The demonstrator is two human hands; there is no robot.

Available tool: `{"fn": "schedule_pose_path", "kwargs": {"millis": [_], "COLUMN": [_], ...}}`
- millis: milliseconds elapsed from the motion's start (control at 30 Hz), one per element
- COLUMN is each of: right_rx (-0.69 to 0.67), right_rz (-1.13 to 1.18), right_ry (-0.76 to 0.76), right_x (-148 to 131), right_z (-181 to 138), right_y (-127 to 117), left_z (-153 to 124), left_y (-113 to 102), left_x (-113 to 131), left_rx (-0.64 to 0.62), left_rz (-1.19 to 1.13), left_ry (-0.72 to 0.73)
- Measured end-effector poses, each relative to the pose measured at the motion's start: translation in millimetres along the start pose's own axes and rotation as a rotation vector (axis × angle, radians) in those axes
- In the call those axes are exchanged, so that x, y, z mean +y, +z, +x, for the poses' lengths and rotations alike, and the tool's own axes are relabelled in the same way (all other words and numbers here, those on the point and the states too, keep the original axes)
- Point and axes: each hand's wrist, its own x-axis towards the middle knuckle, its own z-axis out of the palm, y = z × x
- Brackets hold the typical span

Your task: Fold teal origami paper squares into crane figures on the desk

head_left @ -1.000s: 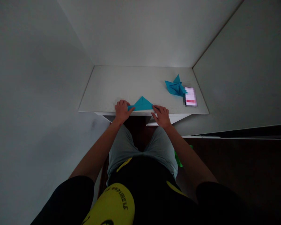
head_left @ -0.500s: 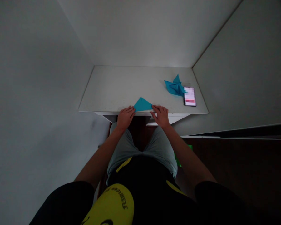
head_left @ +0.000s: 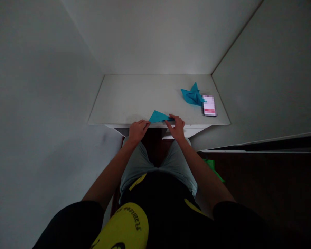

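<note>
A blue folded paper triangle (head_left: 158, 116) lies at the near edge of the small white table (head_left: 134, 97). My left hand (head_left: 138, 130) rests at the table's edge with its fingertips pinching the paper's left corner. My right hand (head_left: 176, 126) grips the paper's right end, fingers curled over it and lifting that side slightly. A finished blue folded paper figure (head_left: 192, 94) sits toward the back right of the table, apart from both hands.
A small white and pink card (head_left: 209, 106), blurred, lies beside the paper figure near the table's right edge. White walls close in on the left, back and right. My knees are under the table; something green (head_left: 212, 167) lies on the dark floor.
The flat triangle has narrowed as my right hand lifted and folded its right side leftward. My left hand slid from the left tip to the near edge.
</note>
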Motion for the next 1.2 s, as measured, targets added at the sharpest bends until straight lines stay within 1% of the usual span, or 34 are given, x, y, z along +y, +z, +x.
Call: {"fn": "schedule_pose_path", "kwargs": {"millis": [100,267,367,467,633,833,1000,1067,1200], "right_rx": [0.076,0.141,0.138,0.125,0.133,0.087,0.081,0.105,0.227], "right_rz": [0.106,0.159,0.258,0.355,0.448,0.562,0.556,0.569,0.692], "right_ry": [0.024,0.029,0.043,0.075,0.158,0.197,0.230,0.251,0.356], "right_x": [-2.0,1.2,4.5,4.1,-2.9,0.3,2.9,0.6,-6.4], "right_z": [1.1,6.5,12.1,16.0,14.3,11.2,15.4,17.9,27.4], "right_y": [5.0,6.6,8.9,12.9,12.3,7.9,9.4,11.7,17.6], "left_z": [-2.3,-6.6,-9.0,-10.8,-13.0,-16.1,-17.9,-18.3,-18.5], "left_y": [-0.9,-1.6,0.4,2.9,6.0,10.6,13.4,14.3,17.2], "left_x": [3.5,5.1,5.8,7.4,8.9,8.5,10.9,12.9,19.0], "left_rx": [0.012,0.090,0.138,0.159,0.206,0.217,0.213,0.206,0.171], "left_rz": [0.001,-0.104,-0.165,-0.219,-0.276,-0.314,-0.321,-0.334,-0.363], "left_ry": [0.012,0.051,0.064,0.059,-0.006,-0.044,-0.023,0.013,0.095]}}
